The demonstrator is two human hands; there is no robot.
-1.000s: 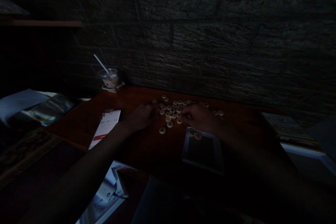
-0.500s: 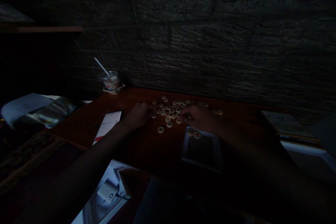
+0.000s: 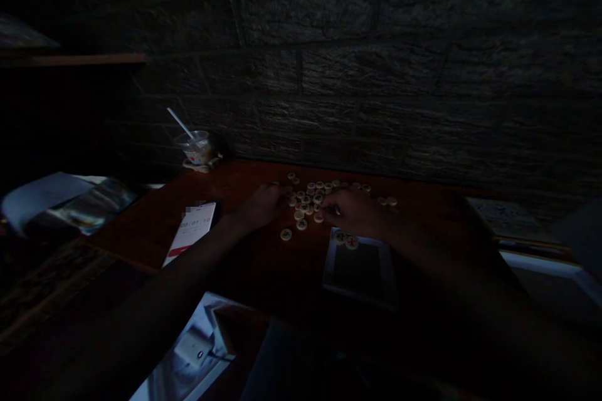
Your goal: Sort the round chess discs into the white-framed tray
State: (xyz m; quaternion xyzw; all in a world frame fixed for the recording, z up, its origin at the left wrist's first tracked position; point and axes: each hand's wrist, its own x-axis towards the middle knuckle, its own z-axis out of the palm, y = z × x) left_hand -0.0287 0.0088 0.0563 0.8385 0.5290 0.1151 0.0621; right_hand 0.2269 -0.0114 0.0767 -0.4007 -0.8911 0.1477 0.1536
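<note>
Round cream Chinese chess discs point(image 3: 305, 202) lie in a loose cluster on a reddish-brown wooden bench point(image 3: 235, 250), between the bare left-hand grip point(image 3: 261, 207) and the bare right-hand grip point(image 3: 352, 212). Both grips curl low and partly closed at the cluster's edges; in this dim light, I cannot tell whether either holds a disc. Two more discs point(image 3: 345, 239) sit on the upper edge of a white-framed dark tray point(image 3: 327, 263).

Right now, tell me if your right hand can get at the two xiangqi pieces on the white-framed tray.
Probably yes: the right hand sits just beyond the two xiangqi pieces on the white-framed tray, and nothing shows between them.
</note>
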